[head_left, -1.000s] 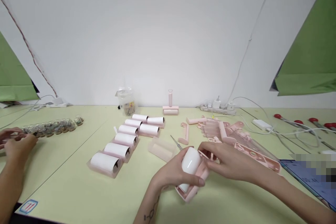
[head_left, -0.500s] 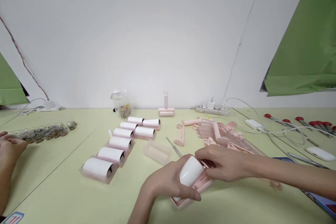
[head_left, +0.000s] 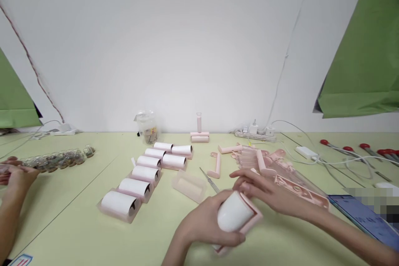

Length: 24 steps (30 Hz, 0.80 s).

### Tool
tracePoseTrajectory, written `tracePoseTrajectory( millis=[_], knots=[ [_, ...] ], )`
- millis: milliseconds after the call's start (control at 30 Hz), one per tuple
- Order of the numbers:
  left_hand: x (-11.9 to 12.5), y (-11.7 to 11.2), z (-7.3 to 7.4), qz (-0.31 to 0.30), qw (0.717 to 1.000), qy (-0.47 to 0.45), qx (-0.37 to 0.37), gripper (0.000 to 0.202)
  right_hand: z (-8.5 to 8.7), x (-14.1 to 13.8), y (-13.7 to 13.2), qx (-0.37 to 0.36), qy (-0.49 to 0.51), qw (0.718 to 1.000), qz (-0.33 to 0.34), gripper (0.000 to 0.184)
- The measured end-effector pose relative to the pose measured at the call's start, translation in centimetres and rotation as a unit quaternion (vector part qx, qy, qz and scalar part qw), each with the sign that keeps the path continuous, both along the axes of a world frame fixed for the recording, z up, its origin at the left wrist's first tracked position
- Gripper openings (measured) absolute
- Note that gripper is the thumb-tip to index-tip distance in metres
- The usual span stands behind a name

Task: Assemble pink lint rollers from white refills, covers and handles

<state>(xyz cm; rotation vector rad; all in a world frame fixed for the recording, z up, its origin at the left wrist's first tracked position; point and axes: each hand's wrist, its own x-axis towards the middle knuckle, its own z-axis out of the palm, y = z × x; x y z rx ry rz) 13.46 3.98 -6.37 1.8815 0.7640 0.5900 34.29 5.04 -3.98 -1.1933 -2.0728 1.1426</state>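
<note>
My left hand (head_left: 204, 224) grips a white lint roll (head_left: 233, 215) that sits in a pink plastic holder (head_left: 254, 218), lifted a little off the table. The fingers of my right hand (head_left: 264, 193) rest on the holder's far end. Both hands hold the same piece near the table's front edge. A small screwdriver (head_left: 209, 180) lies just beyond my hands. A clear pink cover (head_left: 190, 185) lies to the left of it.
Several white rolls in pink trays (head_left: 134, 187) lie in a row at the left. Pink handles and parts (head_left: 264, 162) are heaped behind my right hand. Another person's hands (head_left: 15, 174) work at far left beside small glass bottles (head_left: 59, 158). A power strip (head_left: 254, 134), cables, red-handled tools (head_left: 355, 149) and a tablet (head_left: 364, 218) occupy the right.
The roll and holder have tilted up and shifted slightly right in my hands. My right fingers moved from the holder's side onto its far end. The view shifted a little.
</note>
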Motion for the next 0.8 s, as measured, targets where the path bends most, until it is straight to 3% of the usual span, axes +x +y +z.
tracePoseTrajectory(
  millis=[133,200,233,300,367,433,500,567,667,800],
  knots=[
    [2.3,-0.7,-0.8,0.167,0.982,-0.08,0.027,0.055,-3.3,-1.5,-0.4,-0.095,0.197,0.976,0.017,0.054],
    [2.4,-0.5,-1.1,0.231,0.969,-0.072,0.044,0.065,-4.2,-2.4,-0.7,-0.099,0.224,0.97,0.002,0.053],
    [2.0,-0.3,-1.2,0.234,0.97,-0.054,0.045,0.076,-4.5,-2.7,-0.8,-0.095,0.225,0.969,-0.023,0.05],
    [0.1,0.4,-0.9,0.189,0.981,-0.006,0.05,0.095,-4.5,-2.8,-0.9,-0.088,0.217,0.969,-0.083,0.045],
    [-2.5,1.5,-0.5,0.148,0.983,0.051,0.093,0.091,-4.2,-2.4,-1.0,-0.078,0.192,0.969,-0.134,0.045],
    [-5.1,2.9,-0.1,0.199,0.962,0.12,0.145,0.086,-3.8,-1.7,-0.8,-0.051,0.158,0.972,-0.169,0.048],
    [-7.0,4.4,-0.1,0.207,0.952,0.196,0.111,0.093,-3.4,-1.0,-0.3,-0.015,0.127,0.977,-0.173,0.052],
    [-8.0,5.5,-0.4,0.164,0.955,0.239,0.065,0.095,-2.8,-0.6,0.4,0.006,0.106,0.982,-0.158,0.052],
    [-8.0,6.4,-0.9,0.094,0.969,0.224,0.034,0.091,-1.4,-1.0,1.5,0.048,0.075,0.988,-0.124,0.047],
    [-7.1,6.2,-2.2,0.029,0.992,0.123,-0.01,0.083,-0.2,-3.2,2.3,0.138,-0.019,0.988,-0.071,0.041]
  ],
)
